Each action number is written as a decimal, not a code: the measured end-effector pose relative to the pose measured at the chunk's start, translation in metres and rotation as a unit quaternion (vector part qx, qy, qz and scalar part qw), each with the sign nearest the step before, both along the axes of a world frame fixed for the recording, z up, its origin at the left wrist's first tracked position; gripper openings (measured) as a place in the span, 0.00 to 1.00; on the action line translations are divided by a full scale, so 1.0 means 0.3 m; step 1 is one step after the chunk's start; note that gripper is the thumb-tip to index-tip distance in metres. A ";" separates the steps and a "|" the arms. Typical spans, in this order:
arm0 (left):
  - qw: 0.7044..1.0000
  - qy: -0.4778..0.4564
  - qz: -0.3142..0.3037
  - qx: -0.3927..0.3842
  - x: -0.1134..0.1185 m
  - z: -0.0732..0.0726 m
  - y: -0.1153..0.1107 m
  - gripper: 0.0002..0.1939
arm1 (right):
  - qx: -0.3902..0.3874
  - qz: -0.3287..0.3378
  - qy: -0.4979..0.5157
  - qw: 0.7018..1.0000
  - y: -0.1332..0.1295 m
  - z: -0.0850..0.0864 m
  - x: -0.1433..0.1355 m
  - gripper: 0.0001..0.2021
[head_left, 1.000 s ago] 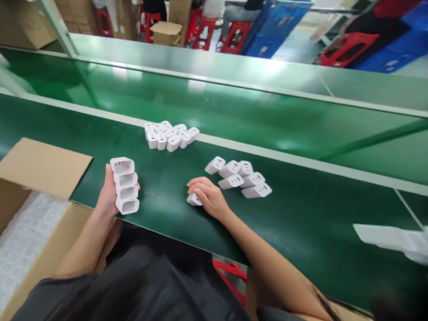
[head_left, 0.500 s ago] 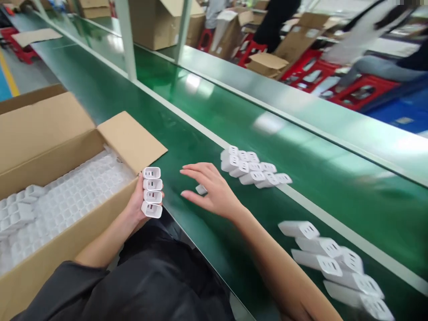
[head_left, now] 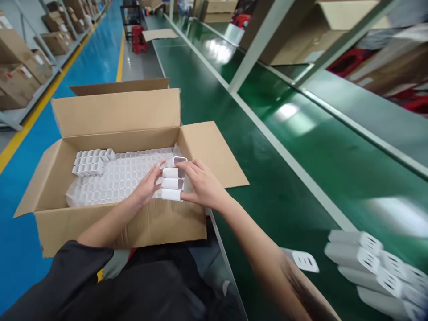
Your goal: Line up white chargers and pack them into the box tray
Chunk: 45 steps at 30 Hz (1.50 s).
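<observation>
Several white charger housings point(head_left: 173, 183), stacked in a short row, are over the front edge of an open carton point(head_left: 180, 223). My right hand point(head_left: 203, 185) grips the row from the right, its thumb at the near end and fingers at the far end. Beside the row's left ends is my left hand point(head_left: 147, 185), fingers apart; whether its fingertips touch the housings I cannot tell. Inside the carton, a layer of similar white pieces point(head_left: 123, 174) lies under clear plastic. A small block of housings point(head_left: 88, 162) stands on top at the left.
On the green conveyor belt point(head_left: 274, 205), more white housings point(head_left: 374, 263) lie at the lower right, and a single housing point(head_left: 302, 260) is by my right forearm. A carton flap point(head_left: 214, 156) reaches over the belt. Metal posts point(head_left: 254, 49) rise beyond it. Shelves with boxes point(head_left: 20, 67) stand far left.
My view has swung left toward the carton. My right hand has come over from above the belt and taken hold of the row. My left hand, which held it, has loosened.
</observation>
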<state>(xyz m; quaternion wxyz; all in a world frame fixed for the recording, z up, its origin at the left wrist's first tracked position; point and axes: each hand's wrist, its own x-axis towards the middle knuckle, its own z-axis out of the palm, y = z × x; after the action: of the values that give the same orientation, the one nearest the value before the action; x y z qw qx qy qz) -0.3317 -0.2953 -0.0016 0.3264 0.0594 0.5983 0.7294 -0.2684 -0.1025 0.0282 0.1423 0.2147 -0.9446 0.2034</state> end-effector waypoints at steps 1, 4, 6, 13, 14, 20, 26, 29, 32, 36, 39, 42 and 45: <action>0.997 0.059 -0.008 -0.047 -0.038 0.003 -0.053 0.28 | 0.006 0.002 -0.007 1.000 -0.009 -0.022 -0.048 0.31; 0.945 0.224 -0.036 -0.235 -0.122 -0.002 -0.214 0.30 | 0.075 -0.008 -0.079 0.994 -0.064 -0.102 -0.183 0.32; 0.897 0.281 -0.050 -0.338 -0.150 -0.019 -0.309 0.30 | 0.134 0.002 -0.159 0.978 -0.123 -0.160 -0.257 0.32; 0.753 0.361 -0.173 -0.522 -0.216 -0.089 -0.449 0.30 | 0.167 0.054 -0.288 0.941 -0.271 -0.334 -0.364 0.32; 0.730 0.373 -0.205 -0.535 -0.231 -0.091 -0.435 0.30 | 0.161 0.053 -0.297 0.940 -0.270 -0.347 -0.364 0.33; 0.662 0.414 -0.309 -0.544 -0.303 -0.104 -0.258 0.28 | 0.068 0.054 -0.301 0.950 -0.196 -0.345 -0.331 0.37; 0.612 0.436 -0.340 -0.565 -0.277 -0.148 -0.146 0.24 | -0.039 -0.067 -0.268 0.960 -0.128 -0.341 -0.311 0.25; 0.603 0.437 -0.340 -0.574 -0.257 -0.166 -0.129 0.30 | -0.069 -0.085 -0.275 0.955 -0.123 -0.348 -0.314 0.22; 0.601 0.424 -0.352 -0.578 -0.241 -0.190 -0.116 0.46 | -0.088 -0.091 -0.279 0.952 -0.121 -0.348 -0.319 0.20; 0.605 0.399 -0.368 -0.583 -0.223 -0.225 -0.090 0.50 | -0.107 -0.099 -0.271 0.951 -0.114 -0.342 -0.323 0.20; 0.613 0.382 -0.375 -0.582 -0.226 -0.239 -0.080 0.45 | -0.114 -0.099 -0.270 0.951 -0.109 -0.342 -0.323 0.20; 0.617 0.375 -0.370 -0.585 -0.231 -0.246 -0.087 0.40 | -0.119 -0.095 -0.269 0.951 -0.108 -0.348 -0.323 0.20; 0.620 0.389 -0.352 -0.583 -0.217 -0.260 -0.086 0.37 | -0.122 -0.094 -0.267 0.951 -0.107 -0.354 -0.323 0.20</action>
<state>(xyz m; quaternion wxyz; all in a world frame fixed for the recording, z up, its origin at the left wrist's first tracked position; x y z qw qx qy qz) -0.3968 -0.3211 -0.0797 0.2606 0.3410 0.9026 -0.0345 -0.3653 -0.1345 -0.0781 -0.0712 0.0438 -0.9319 0.3528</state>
